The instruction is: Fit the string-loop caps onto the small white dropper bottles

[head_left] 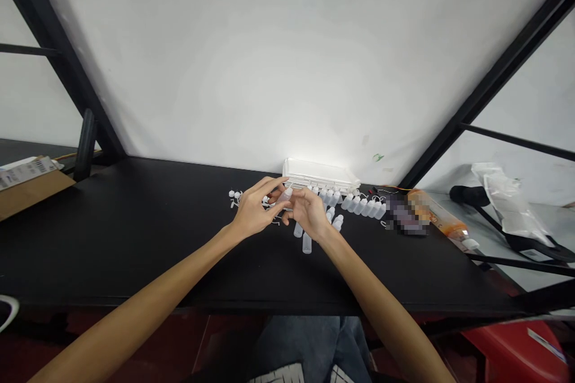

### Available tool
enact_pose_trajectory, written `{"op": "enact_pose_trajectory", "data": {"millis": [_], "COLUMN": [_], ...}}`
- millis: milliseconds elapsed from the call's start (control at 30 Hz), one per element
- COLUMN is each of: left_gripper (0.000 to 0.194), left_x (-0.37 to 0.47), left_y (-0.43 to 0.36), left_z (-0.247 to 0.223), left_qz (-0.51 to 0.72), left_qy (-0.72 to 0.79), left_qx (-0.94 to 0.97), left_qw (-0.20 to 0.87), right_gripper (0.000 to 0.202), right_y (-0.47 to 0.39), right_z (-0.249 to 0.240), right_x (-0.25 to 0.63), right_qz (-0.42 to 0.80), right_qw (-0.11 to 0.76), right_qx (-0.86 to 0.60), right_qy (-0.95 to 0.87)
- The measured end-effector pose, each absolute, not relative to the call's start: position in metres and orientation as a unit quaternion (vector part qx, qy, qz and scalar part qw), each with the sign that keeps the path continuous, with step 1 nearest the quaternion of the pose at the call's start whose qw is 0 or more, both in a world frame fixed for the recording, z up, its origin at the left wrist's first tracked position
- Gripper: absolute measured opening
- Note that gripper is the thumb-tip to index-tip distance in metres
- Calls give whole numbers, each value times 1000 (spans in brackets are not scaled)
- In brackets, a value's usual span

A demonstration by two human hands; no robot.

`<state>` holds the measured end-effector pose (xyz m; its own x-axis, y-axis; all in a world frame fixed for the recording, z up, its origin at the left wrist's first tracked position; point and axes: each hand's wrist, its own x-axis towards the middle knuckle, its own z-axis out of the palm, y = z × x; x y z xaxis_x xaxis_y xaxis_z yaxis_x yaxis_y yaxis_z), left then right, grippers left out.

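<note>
My left hand [257,208] grips a small translucent plastic dropper bottle [284,195] between its thumb and fingers, the bottle tilted with its white top towards the right. My right hand [309,210] is beside that top, palm turned inward, its fingers loosely curved and apart; whether they touch the bottle is hard to make out. Below the hands, a few similar bottles [306,243] lie on the black table. Small white caps [237,194] are scattered to the left of my left hand, some partly hidden by it.
A row of dropper bottles [365,207] lies right of my hands, in front of a white plastic case [321,173] by the wall. Further right are a blurred dark item [406,217] and an orange-labelled drink bottle [442,218]. A cardboard box [33,185] sits at far left.
</note>
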<state>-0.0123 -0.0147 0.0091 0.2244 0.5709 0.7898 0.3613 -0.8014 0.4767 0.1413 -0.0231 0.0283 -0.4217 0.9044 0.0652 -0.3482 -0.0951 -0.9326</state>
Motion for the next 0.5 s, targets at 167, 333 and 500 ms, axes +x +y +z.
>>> {"op": "enact_pose_trajectory", "data": {"millis": [167, 333, 500], "left_gripper": [42, 39, 33], "left_x": [-12, -11, -11], "left_y": [-14, -15, -14], "left_z": [10, 11, 11], "left_qz": [549, 558, 563], "left_qy": [287, 277, 261], "left_qx": [778, 776, 779], "left_qw": [103, 100, 92], "right_gripper": [27, 27, 24], "right_y": [-23, -23, -23], "right_z": [28, 28, 27], "right_x": [141, 140, 141], "right_qz": [678, 671, 670], "right_qw": [461, 462, 461], "right_qx": [-291, -290, -287], "right_qy": [-494, -502, -506]}}
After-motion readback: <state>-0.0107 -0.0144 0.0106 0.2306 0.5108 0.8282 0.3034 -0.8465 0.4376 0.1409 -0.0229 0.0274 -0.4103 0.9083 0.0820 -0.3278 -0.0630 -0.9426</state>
